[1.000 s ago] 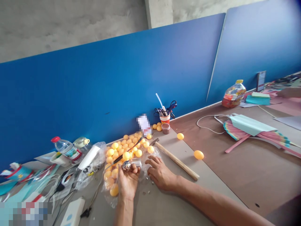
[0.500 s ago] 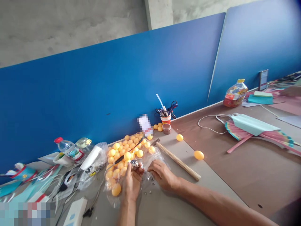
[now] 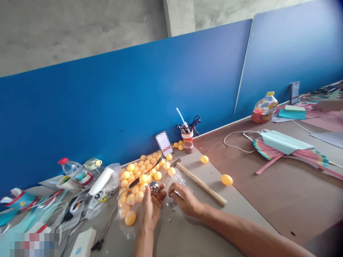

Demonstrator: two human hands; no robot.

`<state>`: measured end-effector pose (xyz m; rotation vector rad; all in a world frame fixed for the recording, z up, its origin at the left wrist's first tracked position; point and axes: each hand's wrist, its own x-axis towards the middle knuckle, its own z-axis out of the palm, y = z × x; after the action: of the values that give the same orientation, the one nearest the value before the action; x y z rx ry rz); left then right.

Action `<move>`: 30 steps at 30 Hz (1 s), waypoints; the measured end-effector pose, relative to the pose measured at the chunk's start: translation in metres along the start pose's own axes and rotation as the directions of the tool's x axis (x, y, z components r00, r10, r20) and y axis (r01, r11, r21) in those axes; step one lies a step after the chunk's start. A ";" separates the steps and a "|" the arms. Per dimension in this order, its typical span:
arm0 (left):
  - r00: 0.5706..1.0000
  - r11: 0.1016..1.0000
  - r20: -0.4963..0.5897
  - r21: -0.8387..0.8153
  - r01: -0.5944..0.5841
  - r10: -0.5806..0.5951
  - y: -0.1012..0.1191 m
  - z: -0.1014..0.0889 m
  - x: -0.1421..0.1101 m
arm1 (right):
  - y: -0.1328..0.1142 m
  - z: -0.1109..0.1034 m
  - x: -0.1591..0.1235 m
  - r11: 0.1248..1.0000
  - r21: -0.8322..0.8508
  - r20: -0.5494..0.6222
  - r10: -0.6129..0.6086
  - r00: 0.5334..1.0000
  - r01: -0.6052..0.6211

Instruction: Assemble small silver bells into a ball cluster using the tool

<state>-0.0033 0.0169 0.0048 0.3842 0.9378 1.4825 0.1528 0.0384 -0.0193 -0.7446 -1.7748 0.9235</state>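
My left hand (image 3: 152,210) is turned palm up and cupped around a cluster of shiny silver metal balls (image 3: 154,187). Just right of it, my right hand (image 3: 184,200) has its fingers curled together; whatever they may hold is hidden. Several loose small metal balls (image 3: 169,221) lie on the table below the hands, and more show near my right fingertips. Behind the hands, many orange ping-pong balls (image 3: 139,196) are spread in and around a clear plastic bag (image 3: 177,178). A soldering-iron-like tool (image 3: 134,182) with a dark handle lies across them.
A hammer (image 3: 202,184) with a wooden handle lies right of the bag. Two loose orange balls (image 3: 227,180) sit beyond it. Bottles (image 3: 77,171), cables and a white power strip (image 3: 83,242) crowd the left. A folded paper fan (image 3: 286,151) and a juice bottle (image 3: 265,107) are at right.
The view has shifted slightly, so the table items appear a little further left. My right fingers look slightly more raised and curled; the left hand still cups the metal balls.
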 end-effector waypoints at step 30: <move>0.978 0.996 0.189 0.015 -0.091 0.086 -0.015 0.009 -0.002 | 0.001 0.007 0.016 0.634 0.693 0.140 0.348 0.927 -0.343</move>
<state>0.0131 0.0161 -0.0001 0.5799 0.7963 1.4876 0.1411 0.0503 -0.0142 -0.5647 -1.1040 1.7360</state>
